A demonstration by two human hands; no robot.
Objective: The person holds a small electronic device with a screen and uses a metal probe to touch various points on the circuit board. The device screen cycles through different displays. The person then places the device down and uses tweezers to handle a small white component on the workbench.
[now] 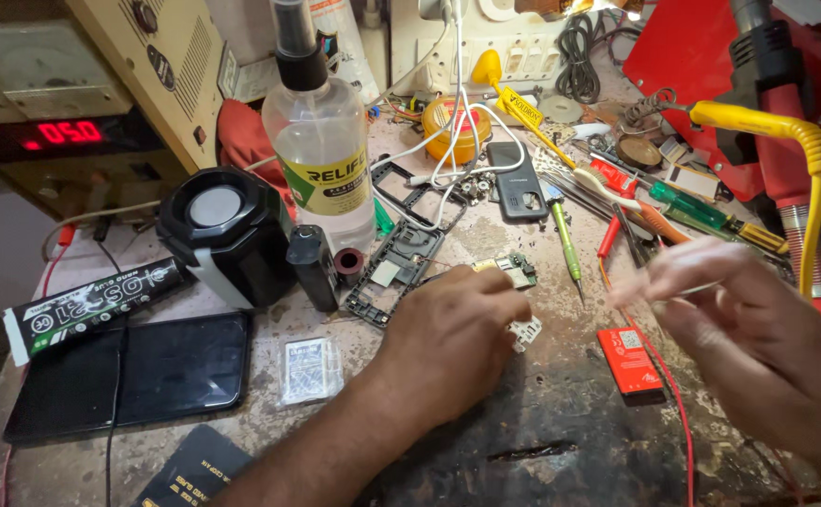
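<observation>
My left hand (452, 329) rests palm-down on the worn bench, its fingers curled over a small white keypad piece (527, 331) beside a green phone circuit board (514, 269). My right hand (744, 319) hovers to the right, blurred, its fingers pinched on something thin that I cannot make out. A black phone frame (393, 268) lies just left of the board. A red battery (630, 360) sits between my two hands.
A clear spray bottle (321, 141), a black speaker (222, 230), a glue tube (91, 305) and a dark tablet (133, 374) stand at left. Screwdrivers (568, 249), a black phone (515, 180), white cables (457, 113) and a yellow-cabled iron (758, 122) crowd the back right.
</observation>
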